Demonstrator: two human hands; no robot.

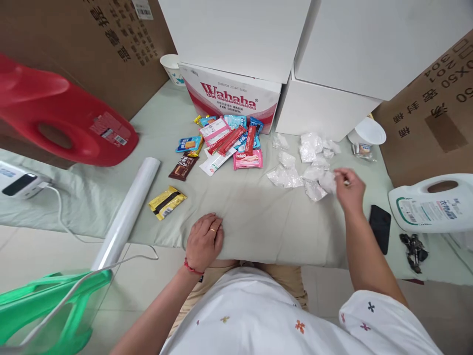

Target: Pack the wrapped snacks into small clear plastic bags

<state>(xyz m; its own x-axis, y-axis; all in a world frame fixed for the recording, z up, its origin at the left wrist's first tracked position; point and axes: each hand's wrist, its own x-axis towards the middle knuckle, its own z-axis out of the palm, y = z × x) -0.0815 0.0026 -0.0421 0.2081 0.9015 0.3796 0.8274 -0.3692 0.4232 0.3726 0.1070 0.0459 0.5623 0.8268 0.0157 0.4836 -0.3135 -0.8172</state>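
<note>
My right hand (351, 190) is at the right side of a loose group of small clear plastic bags (284, 176). Its fingers are pinched at the edge of one crumpled clear plastic bag (327, 182). My left hand (205, 236) rests palm down on the cloth near the table's front edge, its fingers lying on the cloth and nothing visible in it. Beyond that hand lies a yellow snack packet (167, 202). A brown cocoa packet (184, 166) and a heap of colourful snack packets, with a pink nabati wafer packet (248, 159) in front, lie farther back.
A Wahaha carton (231, 96) and white boxes (325, 103) stand behind. To the left are a red jug (66, 113) and a plastic film roll (127, 212). A phone (380, 229), keys (414, 252), a white detergent bottle (436, 204) and a white bowl (367, 132) are at right.
</note>
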